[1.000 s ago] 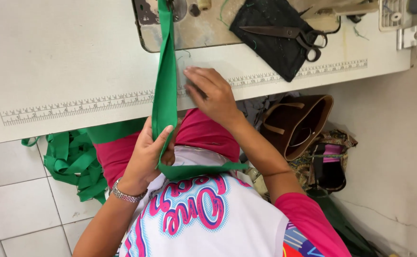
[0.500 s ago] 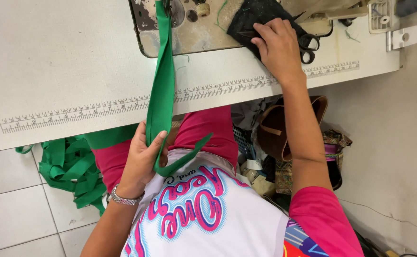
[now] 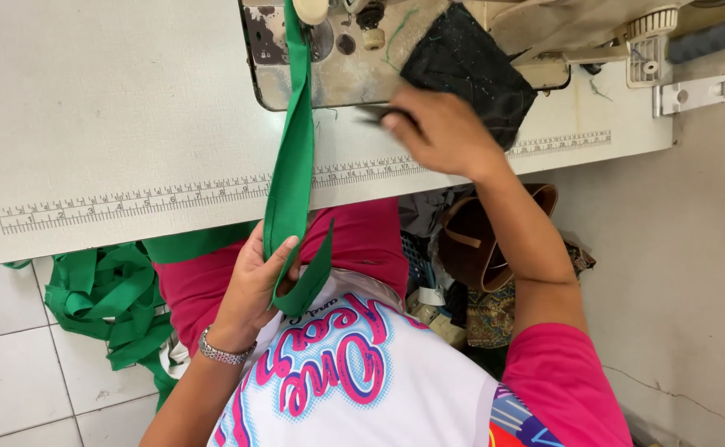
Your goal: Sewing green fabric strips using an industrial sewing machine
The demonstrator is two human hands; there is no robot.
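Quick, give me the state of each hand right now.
Left hand: closed on the folded green fabric strap.
Right hand: closed on dark metal scissors beside the black cloth.

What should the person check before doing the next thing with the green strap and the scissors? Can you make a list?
1. Left hand pinches the green strap: ok.
2. Right hand has the scissors: ok, only the dark tips show past the fingers.
3. Scissors open or closed: cannot tell, the picture is blurred.
4. Strap runs flat up to the sewing machine: ok, no twist seen.
5. Strap's loose end hangs free below the left hand: ok.
6. Left hand's fingers away from the scissors: ok.
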